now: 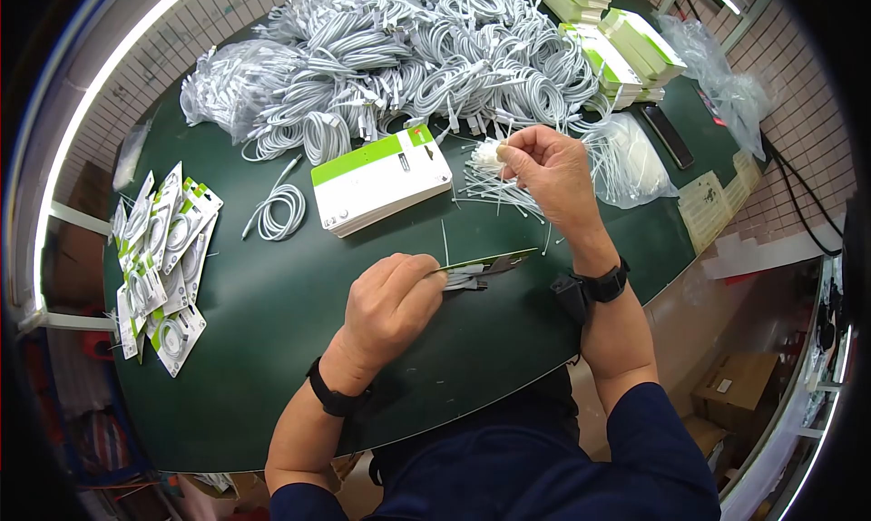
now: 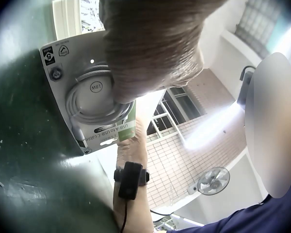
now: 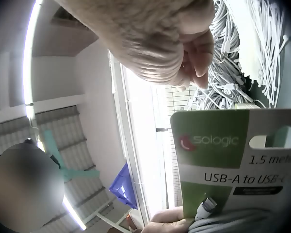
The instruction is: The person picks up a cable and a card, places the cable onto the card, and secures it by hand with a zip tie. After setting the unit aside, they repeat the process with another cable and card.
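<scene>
My left hand (image 1: pixel 395 303) (image 2: pixel 150 48) grips one end of a green and white card (image 1: pixel 494 261) (image 2: pixel 53 82) (image 3: pixel 213 126). A coiled grey cable (image 1: pixel 464 276) (image 2: pixel 70 104) (image 3: pixel 233 221) lies against it, and a thin white tie (image 1: pixel 445 241) stands up beside the card. Over a pile of white cable ties (image 1: pixel 508 190) (image 3: pixel 274 53), my right hand (image 1: pixel 555 176) (image 3: pixel 160 39) has its thumb and index finger brought together; whether a tie is between them I cannot tell. The left fingertips (image 3: pixel 169 222) show at the card's lower edge in the right wrist view.
Bundled grey cables (image 1: pixel 390 58) heap at the back. A stack of cards (image 1: pixel 381 190) stands mid-table beside a loose coil (image 1: pixel 281 211). Packed cards (image 1: pixel 168 258) pile at left. Card stacks (image 1: pixel 617 54), a bag of ties (image 1: pixel 631 162) and a phone (image 1: pixel 667 135) are at right.
</scene>
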The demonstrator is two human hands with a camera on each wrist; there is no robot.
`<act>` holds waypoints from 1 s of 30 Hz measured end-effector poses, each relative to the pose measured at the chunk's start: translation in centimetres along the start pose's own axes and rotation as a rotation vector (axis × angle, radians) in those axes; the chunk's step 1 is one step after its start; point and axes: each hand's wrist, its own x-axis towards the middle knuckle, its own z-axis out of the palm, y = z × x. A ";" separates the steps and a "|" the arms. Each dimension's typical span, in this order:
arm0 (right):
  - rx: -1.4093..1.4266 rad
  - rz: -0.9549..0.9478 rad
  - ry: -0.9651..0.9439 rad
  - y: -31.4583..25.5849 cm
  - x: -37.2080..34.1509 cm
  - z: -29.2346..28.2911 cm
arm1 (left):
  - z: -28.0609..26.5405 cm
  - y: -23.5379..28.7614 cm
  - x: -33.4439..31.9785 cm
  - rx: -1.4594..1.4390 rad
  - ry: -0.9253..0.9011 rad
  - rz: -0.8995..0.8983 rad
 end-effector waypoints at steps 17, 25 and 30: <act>0.233 0.348 -0.391 2.3 -1.5 3.7 | -0.4 -0.3 -0.5 -0.013 -0.002 0.031; 0.222 0.364 -0.410 2.2 -1.9 4.2 | -0.2 -0.3 -0.6 -0.004 0.001 0.012; 0.259 0.374 -0.439 2.4 -2.0 4.3 | -0.2 -0.4 -0.5 -0.009 -0.004 0.005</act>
